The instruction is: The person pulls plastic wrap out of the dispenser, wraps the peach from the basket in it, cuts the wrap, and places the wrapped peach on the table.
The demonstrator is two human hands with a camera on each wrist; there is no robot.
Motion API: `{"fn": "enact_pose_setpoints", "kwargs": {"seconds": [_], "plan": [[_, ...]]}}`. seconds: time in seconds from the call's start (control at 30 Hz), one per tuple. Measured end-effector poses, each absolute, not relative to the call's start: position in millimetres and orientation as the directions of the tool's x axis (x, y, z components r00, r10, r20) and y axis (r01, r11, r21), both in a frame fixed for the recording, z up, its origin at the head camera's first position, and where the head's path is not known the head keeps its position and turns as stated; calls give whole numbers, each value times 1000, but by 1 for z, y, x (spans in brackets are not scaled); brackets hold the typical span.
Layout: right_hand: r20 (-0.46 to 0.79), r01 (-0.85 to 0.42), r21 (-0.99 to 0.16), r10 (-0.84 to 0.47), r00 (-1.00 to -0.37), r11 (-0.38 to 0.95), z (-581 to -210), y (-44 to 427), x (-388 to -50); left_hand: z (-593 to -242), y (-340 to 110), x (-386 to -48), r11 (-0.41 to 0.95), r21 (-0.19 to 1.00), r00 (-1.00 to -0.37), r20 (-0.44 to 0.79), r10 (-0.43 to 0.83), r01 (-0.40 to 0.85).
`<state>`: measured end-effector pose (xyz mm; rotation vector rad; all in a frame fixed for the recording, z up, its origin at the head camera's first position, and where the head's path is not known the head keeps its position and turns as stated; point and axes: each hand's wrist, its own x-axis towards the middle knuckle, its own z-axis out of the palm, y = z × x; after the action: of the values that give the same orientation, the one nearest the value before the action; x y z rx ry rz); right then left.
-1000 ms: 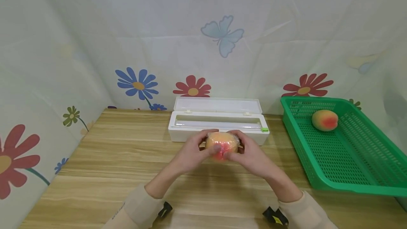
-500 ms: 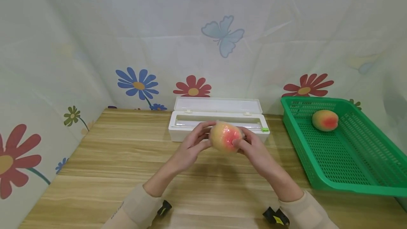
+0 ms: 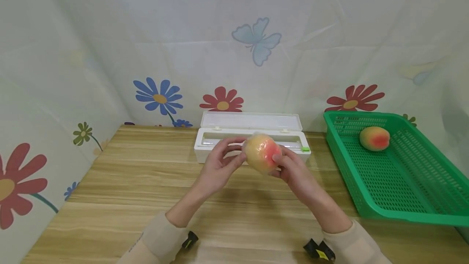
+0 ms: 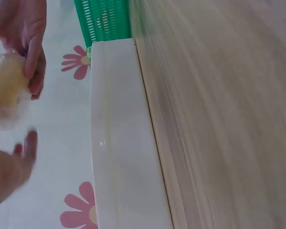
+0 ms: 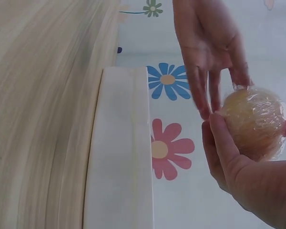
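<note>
A peach (image 3: 261,154), yellow with a red blush, hangs above the table in shiny cling film. My right hand (image 3: 298,174) grips it from the right, thumb on the red side; in the right wrist view, the fingers curl round the wrapped fruit. On the other side is my left hand (image 3: 218,170), its fingers spread and loosely bent, fingertips at or just off the film. The left wrist view shows a small gap between that hand (image 4: 9,169) and the peach. Behind both hands stands a white cling film dispenser (image 3: 253,153), lid raised, with a roll inside.
A green plastic basket (image 3: 360,190) stands on the right, holding a second peach (image 3: 374,138) near its back. The wooden table (image 3: 146,166) ends at a flowered curtain (image 3: 176,31). A green slider (image 3: 305,149) sits at the dispenser's right end.
The peach has risen slightly and turned, its red side now facing right. My left hand has loosened from holding it with the thumb, while my right hand keeps its grip.
</note>
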<state>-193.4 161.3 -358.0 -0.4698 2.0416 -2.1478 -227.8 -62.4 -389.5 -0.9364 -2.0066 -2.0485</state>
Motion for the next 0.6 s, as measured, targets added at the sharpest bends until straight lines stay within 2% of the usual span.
{"fn": "enact_pose_setpoints", "kwargs": {"seconds": [0.07,0.13,0.23,0.3,0.43,0.6], "plan": [[102,-100,-995,-298,-949,-22,-361,160,-195,-389,-62,-227,4,808,-775,563,288,589],[85,-101,-994,-283,-955,44,-364,159,-196,-387,-61,-224,127,722,-723,631,282,680],[83,-122,-986,-297,-951,114,-368,156,-196,-382,-58,-218,287,581,-648,675,352,762],[85,-136,-979,-302,-950,151,-369,154,-195,-380,-55,-213,362,505,-620,671,407,784],[69,-125,-977,-297,-952,174,-371,149,-193,-380,-51,-206,476,423,-624,653,429,771],[67,-144,-964,-324,-944,222,-375,145,-191,-380,-51,-203,565,384,-652,640,407,730]]}}
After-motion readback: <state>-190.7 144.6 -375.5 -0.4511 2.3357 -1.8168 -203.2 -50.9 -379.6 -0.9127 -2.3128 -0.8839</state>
